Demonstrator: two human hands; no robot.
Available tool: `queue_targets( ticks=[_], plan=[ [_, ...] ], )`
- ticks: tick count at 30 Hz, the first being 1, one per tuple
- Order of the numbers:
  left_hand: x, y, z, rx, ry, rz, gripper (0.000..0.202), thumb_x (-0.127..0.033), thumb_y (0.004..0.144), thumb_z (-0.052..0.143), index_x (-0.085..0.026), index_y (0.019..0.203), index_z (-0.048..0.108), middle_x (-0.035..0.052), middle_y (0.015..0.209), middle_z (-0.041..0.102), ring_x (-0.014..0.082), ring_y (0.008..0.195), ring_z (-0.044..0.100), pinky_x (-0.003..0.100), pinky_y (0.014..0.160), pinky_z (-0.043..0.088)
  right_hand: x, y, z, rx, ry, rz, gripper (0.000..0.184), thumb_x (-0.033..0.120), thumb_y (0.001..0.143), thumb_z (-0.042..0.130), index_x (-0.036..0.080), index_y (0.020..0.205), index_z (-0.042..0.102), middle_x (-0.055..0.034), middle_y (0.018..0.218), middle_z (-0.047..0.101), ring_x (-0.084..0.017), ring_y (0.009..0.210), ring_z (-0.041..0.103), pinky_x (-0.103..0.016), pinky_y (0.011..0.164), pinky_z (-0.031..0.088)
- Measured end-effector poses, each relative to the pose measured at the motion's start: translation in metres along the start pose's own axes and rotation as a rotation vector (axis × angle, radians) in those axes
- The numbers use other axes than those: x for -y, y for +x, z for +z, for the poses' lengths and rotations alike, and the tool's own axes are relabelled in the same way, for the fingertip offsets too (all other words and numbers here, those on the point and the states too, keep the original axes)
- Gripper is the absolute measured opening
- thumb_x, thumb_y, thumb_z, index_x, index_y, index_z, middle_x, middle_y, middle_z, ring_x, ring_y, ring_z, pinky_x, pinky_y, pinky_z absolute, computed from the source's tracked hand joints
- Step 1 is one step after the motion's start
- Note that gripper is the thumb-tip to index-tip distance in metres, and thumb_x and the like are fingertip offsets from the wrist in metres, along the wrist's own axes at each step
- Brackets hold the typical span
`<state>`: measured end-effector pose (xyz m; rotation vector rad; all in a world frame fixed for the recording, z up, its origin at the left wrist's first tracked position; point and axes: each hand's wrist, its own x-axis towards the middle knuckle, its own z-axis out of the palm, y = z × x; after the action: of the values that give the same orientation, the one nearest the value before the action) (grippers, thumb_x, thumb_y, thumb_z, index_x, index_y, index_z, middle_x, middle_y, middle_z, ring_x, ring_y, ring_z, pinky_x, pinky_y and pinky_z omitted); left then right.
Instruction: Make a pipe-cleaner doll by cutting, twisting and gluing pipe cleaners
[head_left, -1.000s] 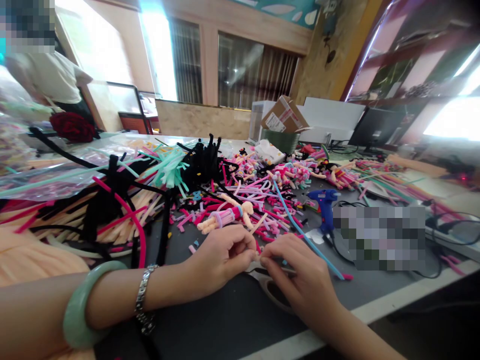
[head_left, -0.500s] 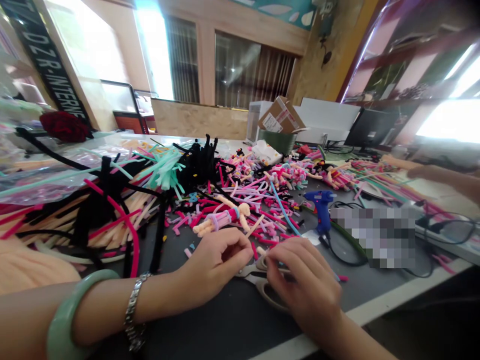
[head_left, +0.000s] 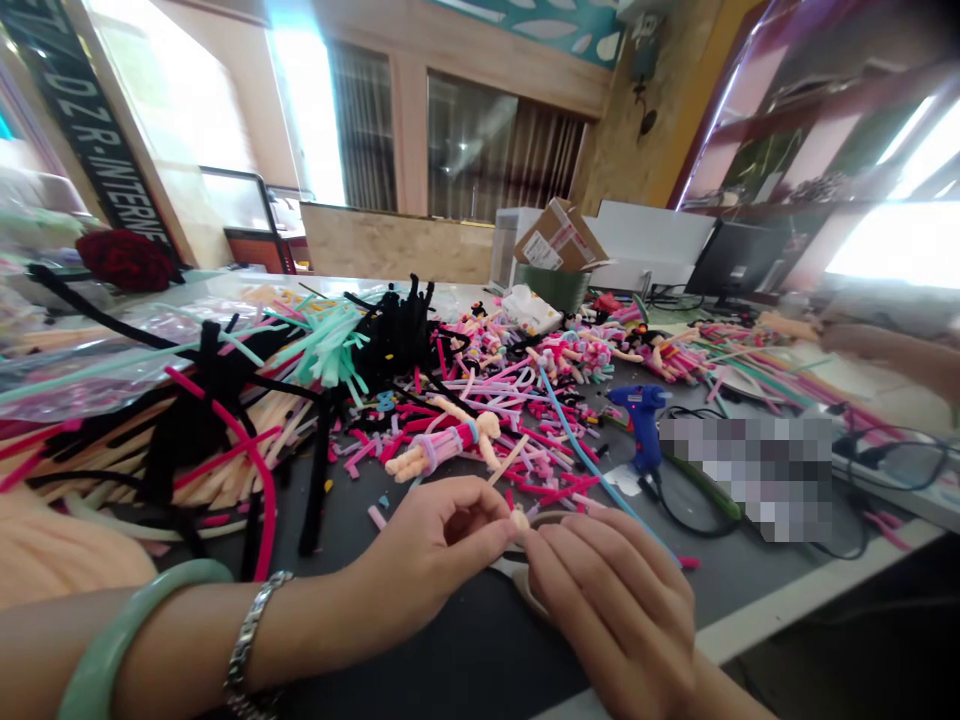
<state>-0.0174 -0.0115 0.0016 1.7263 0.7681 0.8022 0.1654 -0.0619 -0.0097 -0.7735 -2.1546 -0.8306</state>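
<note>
My left hand (head_left: 431,555) and my right hand (head_left: 615,595) meet low in the middle over the dark table (head_left: 465,650). Both are closed in a pinch on a small peach pipe-cleaner piece (head_left: 519,520) held between their fingertips. A thin peach stick (head_left: 506,462) rises from the left fingers. Scissors (head_left: 525,590) lie on the table under my right hand, mostly hidden. A peach and pink pipe-cleaner doll (head_left: 442,445) lies just beyond my hands. My left wrist wears a green bangle (head_left: 112,640) and a metal bracelet (head_left: 247,640).
Heaps of cut pink, black, teal and peach pipe cleaners (head_left: 300,380) cover the table. A blue glue gun (head_left: 641,420) with its cable stands to the right. A cardboard box (head_left: 559,235) and a monitor (head_left: 731,265) sit at the back. Another person's arm (head_left: 885,350) reaches in at far right.
My hands have risen slightly off the scissors and come closer to the camera, still pinching the small peach piece. The view has shifted a little; the person at far left is out of sight.
</note>
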Motion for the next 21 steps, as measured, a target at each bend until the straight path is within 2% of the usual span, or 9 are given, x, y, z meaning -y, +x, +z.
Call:
queue_targets(
  ticks=[5, 12, 16, 21],
  plan=[
    [0.005, 0.0003, -0.0001, 0.001, -0.001, -0.035, 0.019, -0.034, 0.083, 0.055, -0.015, 0.078, 0.056, -0.003, 0.066, 0.048, 0.01, 0.061, 0.044, 0.021, 0.055, 0.036, 0.0008, 0.0001, 0.0016, 0.01, 0.013, -0.023, 0.023, 0.011, 0.086, 0.048, 0.005, 0.098, 0.067, -0.01, 0.086, 0.074, -0.023, 0.082, 0.066, -0.04, 0.084, 0.046],
    [0.0003, 0.0001, -0.0008, 0.004, -0.008, -0.035, 0.023, -0.035, 0.084, 0.053, -0.014, 0.074, 0.056, -0.0025, 0.067, 0.048, 0.0103, 0.065, 0.043, 0.022, 0.06, 0.036, 0.0021, -0.0031, 0.0032, 0.031, -0.008, -0.033, 0.026, 0.009, 0.087, 0.045, 0.005, 0.1, 0.067, -0.0091, 0.089, 0.073, -0.022, 0.086, 0.064, -0.04, 0.086, 0.045],
    [0.003, 0.0002, -0.0002, 0.005, 0.002, -0.05, 0.022, -0.033, 0.083, 0.055, -0.013, 0.073, 0.054, -0.004, 0.065, 0.045, 0.0087, 0.061, 0.04, 0.02, 0.056, 0.033, 0.0028, -0.0038, 0.0057, -0.015, -0.022, -0.036, 0.025, 0.008, 0.087, 0.046, 0.006, 0.098, 0.069, -0.0079, 0.086, 0.072, -0.022, 0.083, 0.064, -0.04, 0.084, 0.046],
    [0.0066, 0.0007, -0.0007, 0.001, 0.034, -0.046, 0.021, -0.033, 0.084, 0.055, -0.013, 0.075, 0.054, -0.0049, 0.063, 0.043, 0.0081, 0.058, 0.037, 0.02, 0.052, 0.03, 0.0016, -0.0007, 0.0027, 0.002, 0.023, -0.044, 0.025, 0.008, 0.087, 0.046, 0.006, 0.098, 0.069, -0.0084, 0.086, 0.072, -0.022, 0.082, 0.064, -0.039, 0.083, 0.045]
  ],
)
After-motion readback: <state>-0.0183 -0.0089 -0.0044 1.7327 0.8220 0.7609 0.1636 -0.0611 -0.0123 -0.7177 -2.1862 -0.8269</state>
